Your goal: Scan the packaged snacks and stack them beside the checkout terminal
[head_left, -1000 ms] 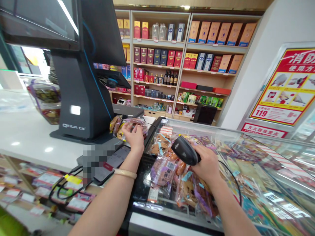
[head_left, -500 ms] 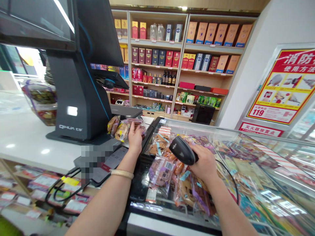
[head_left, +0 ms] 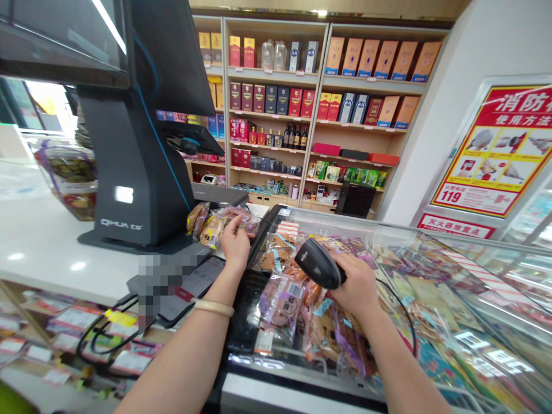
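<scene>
My right hand [head_left: 357, 283] is wrapped round a black barcode scanner [head_left: 319, 263], its head pointing left over a pile of bagged snacks. A clear packet with purple print and a barcode [head_left: 281, 306] lies just below the scanner, on the glass top. My left hand [head_left: 236, 246] is beside several small wrapped snack packets [head_left: 212, 230] at the foot of the till. Its fingers are apart and slightly bent, with nothing visible between them. Whether the fingertips touch the nearest packet [head_left: 242, 215] I cannot tell.
A dark till [head_left: 129, 172] stands on the white counter [head_left: 38, 236], with a phone-like device [head_left: 196, 287] and black cables in front. A plastic tub [head_left: 71, 178] is behind it. The glass-topped case [head_left: 431, 236] extends right. Shelves of boxes [head_left: 269, 75] line the back.
My left hand has loosened from the packets; its fingers have spread and shifted slightly right. The right hand and scanner have stayed almost still. The view has shifted slightly.
</scene>
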`<control>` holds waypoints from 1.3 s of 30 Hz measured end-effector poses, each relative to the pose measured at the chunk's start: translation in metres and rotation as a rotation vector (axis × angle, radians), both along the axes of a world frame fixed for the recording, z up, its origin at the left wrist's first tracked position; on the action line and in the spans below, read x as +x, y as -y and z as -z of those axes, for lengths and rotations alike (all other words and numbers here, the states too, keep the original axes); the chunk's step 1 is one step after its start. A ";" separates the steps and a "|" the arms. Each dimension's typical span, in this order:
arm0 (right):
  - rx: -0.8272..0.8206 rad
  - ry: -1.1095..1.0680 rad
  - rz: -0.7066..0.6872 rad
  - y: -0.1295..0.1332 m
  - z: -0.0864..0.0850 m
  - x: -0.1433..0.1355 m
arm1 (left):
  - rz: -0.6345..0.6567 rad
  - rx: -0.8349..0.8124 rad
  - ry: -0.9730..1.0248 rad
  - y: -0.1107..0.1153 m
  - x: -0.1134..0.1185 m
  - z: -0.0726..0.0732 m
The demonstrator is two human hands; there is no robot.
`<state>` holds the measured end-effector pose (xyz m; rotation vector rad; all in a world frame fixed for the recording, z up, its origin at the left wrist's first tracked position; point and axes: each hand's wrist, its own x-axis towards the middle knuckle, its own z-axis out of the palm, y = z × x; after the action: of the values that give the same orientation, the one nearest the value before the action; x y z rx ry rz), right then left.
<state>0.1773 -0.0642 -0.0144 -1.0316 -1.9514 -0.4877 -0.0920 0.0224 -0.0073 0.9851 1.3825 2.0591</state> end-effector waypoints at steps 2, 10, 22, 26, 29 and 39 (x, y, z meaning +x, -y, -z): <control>-0.004 -0.007 -0.001 0.000 0.000 0.000 | -0.040 0.078 -0.105 0.002 0.001 0.001; -0.018 -0.014 0.015 -0.001 0.000 0.000 | 0.446 -0.241 -1.079 0.019 0.025 0.012; 0.012 -0.024 -0.005 0.000 -0.001 0.000 | 0.474 -0.327 -0.644 0.018 0.024 0.009; 0.007 -0.013 0.004 0.000 -0.002 0.000 | 0.415 -0.285 -0.358 0.014 0.020 0.003; -0.006 -0.022 0.015 0.001 -0.002 0.000 | 0.480 -0.259 -0.169 0.016 0.020 -0.002; -0.007 -0.060 0.048 0.002 -0.002 0.000 | 0.671 0.033 0.152 0.028 0.033 -0.007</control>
<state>0.1769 -0.0661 -0.0128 -1.0881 -1.8801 -0.4716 -0.0591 -0.0052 -0.0004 1.0916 0.7895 1.6061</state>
